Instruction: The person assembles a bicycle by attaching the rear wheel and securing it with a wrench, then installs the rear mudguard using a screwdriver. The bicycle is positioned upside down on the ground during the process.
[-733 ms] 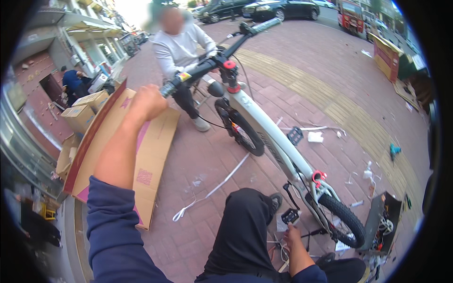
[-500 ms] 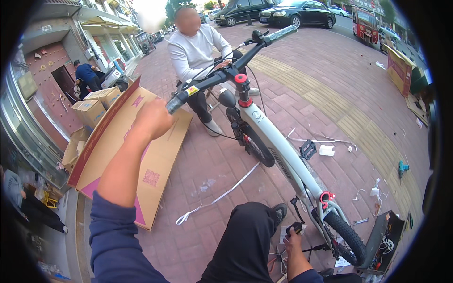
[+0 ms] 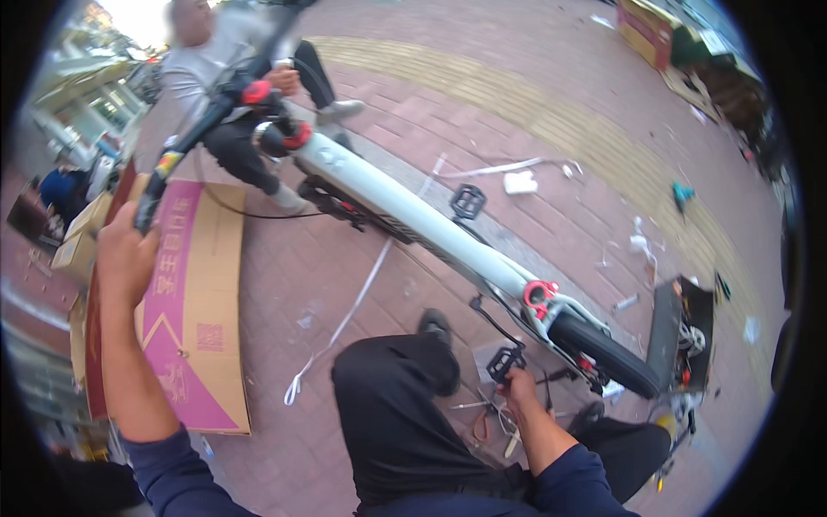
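While the person crouches on the brick pavement [image 3: 301,284], the left hand [image 3: 125,254] is closed round the black grip at the near end of the handlebar [image 3: 194,142], and the right hand [image 3: 517,388] is down at the black pedal [image 3: 504,362], fingers curled at it; whether they truly clamp it I cannot tell. The bicycle [image 3: 413,215] stands tilted between the two hands, its pale frame running as one long line from the handlebar at upper left down to the rear wheel [image 3: 607,353] at lower right, front end pointing away toward a seated person [image 3: 228,69]. To my eye this is pedal-fitting or crank work, with the bars held to steady the machine. What comes next seems to call for a firm hold on the bars and a careful, square turn at the pedal. A flattened cardboard box [image 3: 194,302] lies just beside the left arm.
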`<state>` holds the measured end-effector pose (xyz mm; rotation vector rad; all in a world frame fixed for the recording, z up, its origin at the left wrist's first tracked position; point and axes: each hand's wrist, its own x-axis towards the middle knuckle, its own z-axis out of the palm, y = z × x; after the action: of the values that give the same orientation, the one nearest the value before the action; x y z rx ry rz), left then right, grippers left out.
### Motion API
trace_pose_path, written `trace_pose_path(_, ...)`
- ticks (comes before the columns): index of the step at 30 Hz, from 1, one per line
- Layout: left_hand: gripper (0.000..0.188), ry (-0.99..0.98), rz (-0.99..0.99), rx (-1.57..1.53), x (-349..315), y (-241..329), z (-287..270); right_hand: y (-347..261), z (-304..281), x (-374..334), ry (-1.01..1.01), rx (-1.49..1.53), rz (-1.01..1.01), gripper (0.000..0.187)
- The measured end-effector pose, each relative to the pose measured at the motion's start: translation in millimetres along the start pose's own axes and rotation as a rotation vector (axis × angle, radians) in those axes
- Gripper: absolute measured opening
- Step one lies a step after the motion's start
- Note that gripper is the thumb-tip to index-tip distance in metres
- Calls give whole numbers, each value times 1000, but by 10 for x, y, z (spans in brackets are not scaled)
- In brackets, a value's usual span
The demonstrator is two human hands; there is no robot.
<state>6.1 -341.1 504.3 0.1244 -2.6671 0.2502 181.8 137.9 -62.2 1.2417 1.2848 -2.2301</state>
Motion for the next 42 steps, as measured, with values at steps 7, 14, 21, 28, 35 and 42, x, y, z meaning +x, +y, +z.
trace_pose_path(7, 28, 25, -34, -34, -160, -286, 77, -745, 1566, -857, -614, -82, -149, 29)
trace_pose_path(14, 37, 85, -3, 6, -199, -563, 220, -771, 2326, -734, -540, -314, -172, 44)
trace_pose_path(21, 37, -129, -53, -346, -4, -474, 229, -116, 588, -745, -220, -763, 9, 42)
trace_pose_path(28, 26, -16, -31, 211, 274, -868, 441, 901, -1060, -155, -163, -1485, -194, 54)
trace_pose_path(35, 29, 27, -184, 161, 141, 165, 46, -740, -267, -1230, -180, -911, -242, 43)
trace_pose_path(42, 44, 85, -202, 19, -110, 500, -311, -1932, -452, -2103, -169, -921, -483, 41)
